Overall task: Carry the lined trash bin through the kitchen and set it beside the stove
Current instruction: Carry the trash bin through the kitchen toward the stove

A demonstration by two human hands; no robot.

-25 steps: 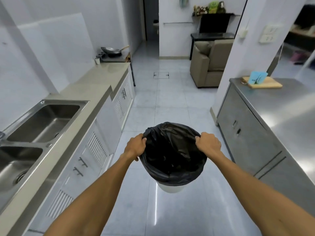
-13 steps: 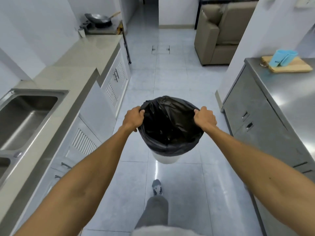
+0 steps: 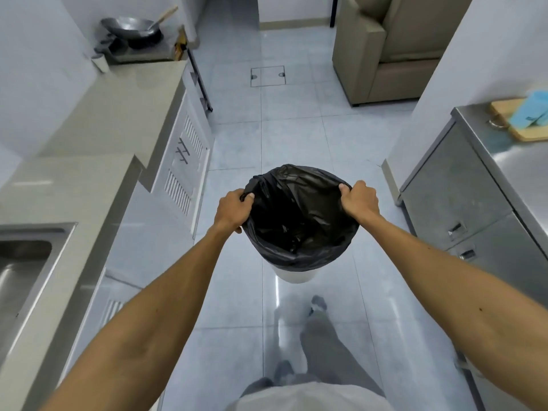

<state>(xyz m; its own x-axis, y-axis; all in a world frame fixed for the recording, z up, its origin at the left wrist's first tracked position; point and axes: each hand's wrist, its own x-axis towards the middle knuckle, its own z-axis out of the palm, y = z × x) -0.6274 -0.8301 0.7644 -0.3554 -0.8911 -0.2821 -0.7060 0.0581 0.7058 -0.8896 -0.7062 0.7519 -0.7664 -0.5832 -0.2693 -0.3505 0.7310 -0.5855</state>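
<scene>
A white trash bin (image 3: 296, 275) lined with a black bag (image 3: 299, 221) hangs above the tiled floor in the middle of the aisle. My left hand (image 3: 232, 210) grips its left rim and my right hand (image 3: 358, 201) grips its right rim, thumbs inside the bag. The stove (image 3: 142, 51), with a wok (image 3: 130, 28) on it, sits at the far end of the left counter, well ahead of the bin. My legs show below the bin, one foot forward.
The beige counter (image 3: 112, 120) with white cabinets and a steel sink (image 3: 20, 262) runs along the left. A steel cabinet (image 3: 462, 197) carrying a wooden board (image 3: 516, 120) stands on the right. A beige armchair (image 3: 382, 48) stands beyond. A floor hatch (image 3: 267, 76) lies ahead.
I have walked forward along the aisle with the bin held in both hands. The stove and armchair are closer, the sink has slid back to the left edge, and my legs have come into view.
</scene>
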